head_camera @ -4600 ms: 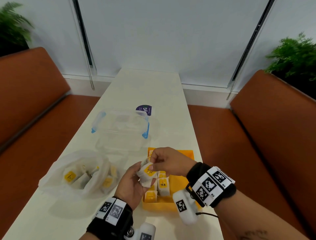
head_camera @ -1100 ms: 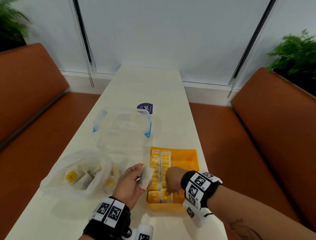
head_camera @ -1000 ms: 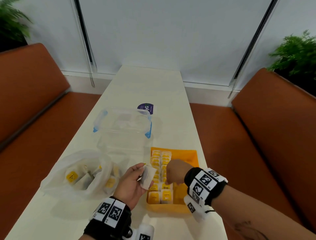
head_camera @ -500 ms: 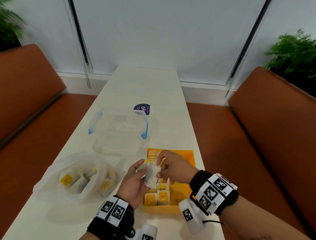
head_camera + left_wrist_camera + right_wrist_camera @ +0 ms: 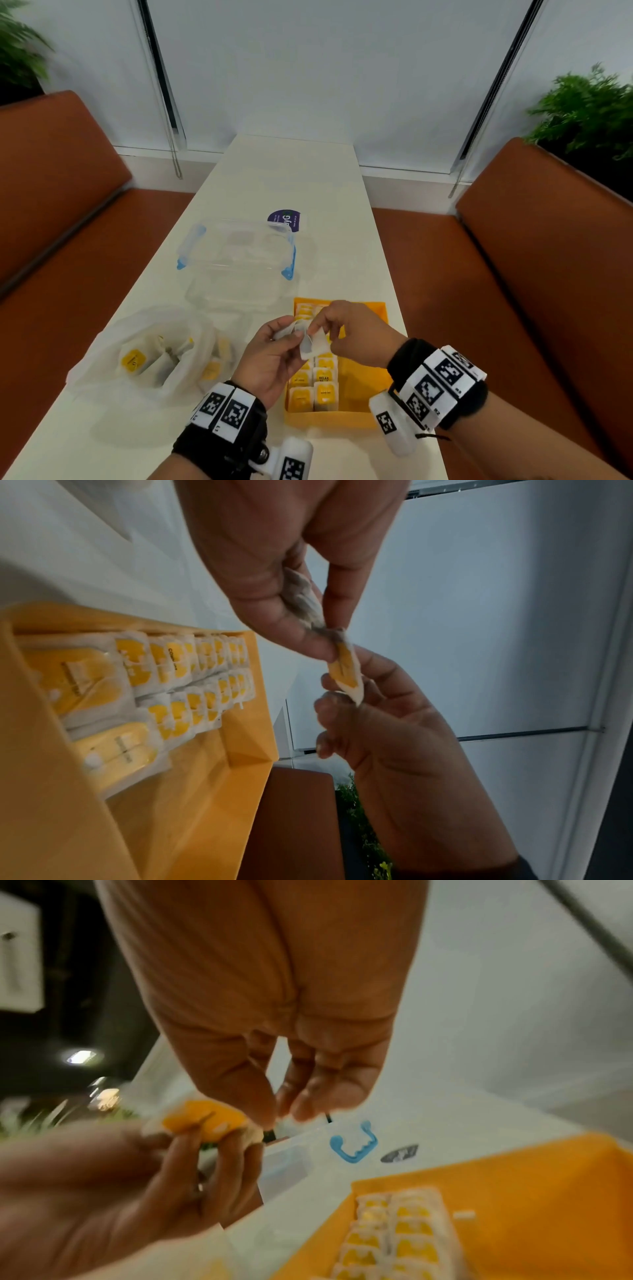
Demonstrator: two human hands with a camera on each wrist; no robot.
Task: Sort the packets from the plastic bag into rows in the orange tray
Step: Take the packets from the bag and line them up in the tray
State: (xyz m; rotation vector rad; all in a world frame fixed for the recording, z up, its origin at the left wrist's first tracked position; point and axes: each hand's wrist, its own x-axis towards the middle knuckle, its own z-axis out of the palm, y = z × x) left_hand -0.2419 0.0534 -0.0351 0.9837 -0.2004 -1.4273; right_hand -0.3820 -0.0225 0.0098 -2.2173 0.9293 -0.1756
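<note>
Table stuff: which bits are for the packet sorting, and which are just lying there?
For the job: plastic bag; orange tray; packet, pinched by left hand and right hand.

Just lying about: clear container; purple sticker.

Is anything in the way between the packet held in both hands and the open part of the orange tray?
Nothing visible. The packet is pinched by the left hand and right hand right above the orange tray, whose right side beside the two packet rows lies bare.
</note>
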